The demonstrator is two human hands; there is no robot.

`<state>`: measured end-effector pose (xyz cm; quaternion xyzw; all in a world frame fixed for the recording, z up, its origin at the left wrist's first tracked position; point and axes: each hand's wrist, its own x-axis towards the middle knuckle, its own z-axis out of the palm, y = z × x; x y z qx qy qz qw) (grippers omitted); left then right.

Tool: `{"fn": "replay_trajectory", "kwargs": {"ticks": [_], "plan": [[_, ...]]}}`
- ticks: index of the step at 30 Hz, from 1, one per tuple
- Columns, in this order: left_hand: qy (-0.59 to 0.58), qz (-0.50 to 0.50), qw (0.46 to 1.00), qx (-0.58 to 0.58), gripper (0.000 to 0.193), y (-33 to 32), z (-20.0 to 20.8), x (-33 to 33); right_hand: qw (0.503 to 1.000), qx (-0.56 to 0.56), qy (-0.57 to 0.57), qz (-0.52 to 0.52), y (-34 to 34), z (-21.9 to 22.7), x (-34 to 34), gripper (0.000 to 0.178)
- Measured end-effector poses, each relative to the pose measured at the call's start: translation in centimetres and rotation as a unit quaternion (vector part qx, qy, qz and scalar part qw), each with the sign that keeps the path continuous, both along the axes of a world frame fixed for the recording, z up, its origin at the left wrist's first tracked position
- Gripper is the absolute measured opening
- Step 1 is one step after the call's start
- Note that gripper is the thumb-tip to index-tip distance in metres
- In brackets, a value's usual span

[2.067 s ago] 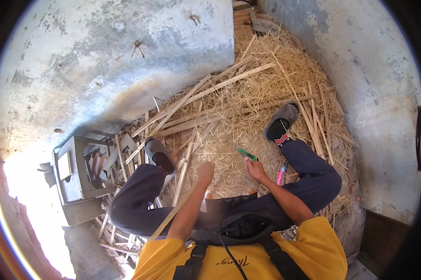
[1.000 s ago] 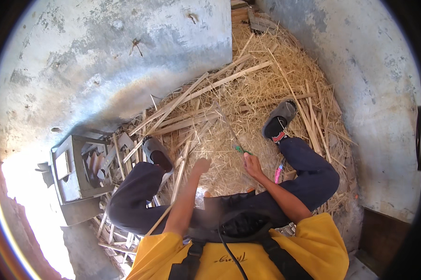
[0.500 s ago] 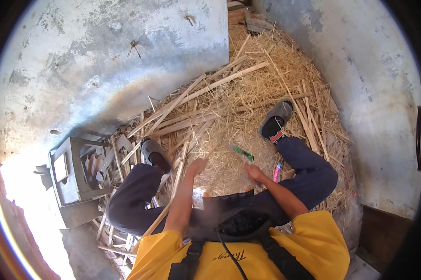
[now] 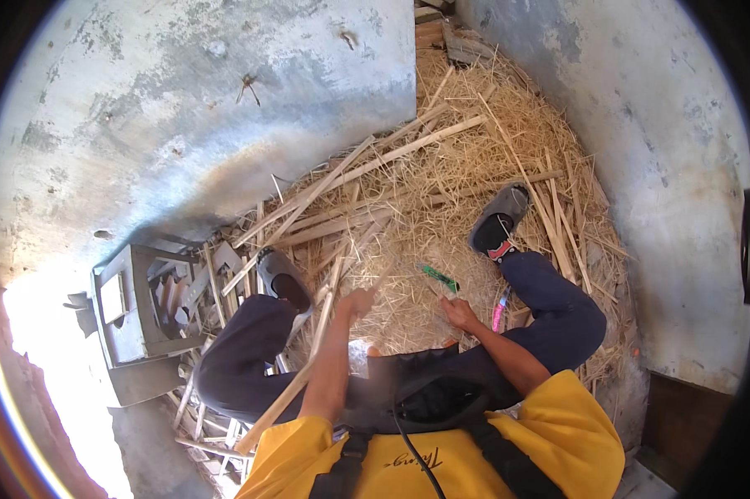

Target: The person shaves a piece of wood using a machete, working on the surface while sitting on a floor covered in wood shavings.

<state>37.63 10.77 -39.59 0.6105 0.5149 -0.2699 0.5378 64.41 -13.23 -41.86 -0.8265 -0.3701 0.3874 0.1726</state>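
Note:
My left hand [image 4: 357, 304] is closed in front of my lap, between my knees. A thin wooden strip [image 4: 384, 274], blurred and close in colour to the straw, sticks up and away from its fingers. To the right, my right hand [image 4: 458, 313] is closed, its fingers pinched together. Something thin seems to reach from these fingertips toward the far left, too fine to name. Just beyond them a green tool with a slim handle [image 4: 440, 279] lies on the straw. A pink, slender tool [image 4: 499, 311] rests beside my right shin.
Straw and shavings [image 4: 450, 170] cover the floor. Long wooden strips [image 4: 425, 141] lie across it, and one long strip [image 4: 288, 399] leans by my left forearm. A grey box-like frame [image 4: 142, 303] stands at left. Worn walls [image 4: 225, 100] close in the far side and right.
The whole view has shifted slightly, so everything sits a little lower and to the right. Both hands stay closed in nearly the same places; the green and pink tools lie where they were.

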Motion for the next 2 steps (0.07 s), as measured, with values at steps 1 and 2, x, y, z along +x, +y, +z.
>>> {"fn": "replay_trajectory", "kwargs": {"ticks": [1,2], "plan": [[0.001,-0.059,0.998,-0.008,0.055,0.7,-1.0,-0.6,0.998,-0.004,0.066,-0.006,1.5,1.5,0.3,0.064],[0.009,-0.051,0.998,-0.02,0.055,-0.6,-2.0,-1.8,0.99,-0.016,0.138,-0.014,4.1,4.7,0.0,0.068]]}}
